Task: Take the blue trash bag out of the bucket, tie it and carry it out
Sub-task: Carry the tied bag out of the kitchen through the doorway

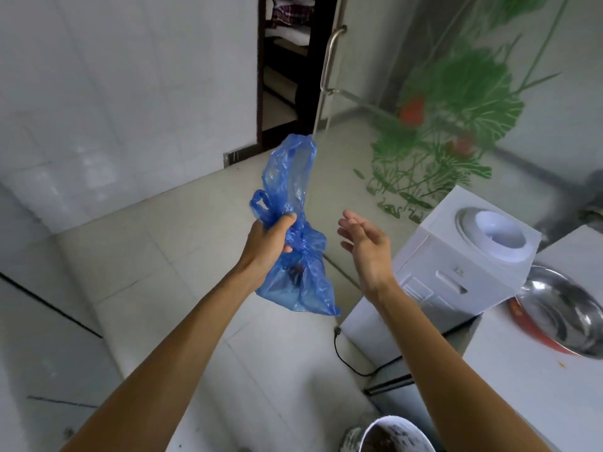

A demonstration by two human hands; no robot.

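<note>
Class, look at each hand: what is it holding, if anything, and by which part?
The left hand grips the blue trash bag at its gathered neck. The right hand is open and holds nothing.

Two long, lean arms, bare along all that shows of them: left forearm, right forearm. The left grip and right grip are bare as well, with slim fingers; the left thumbnail is cut short.
</note>
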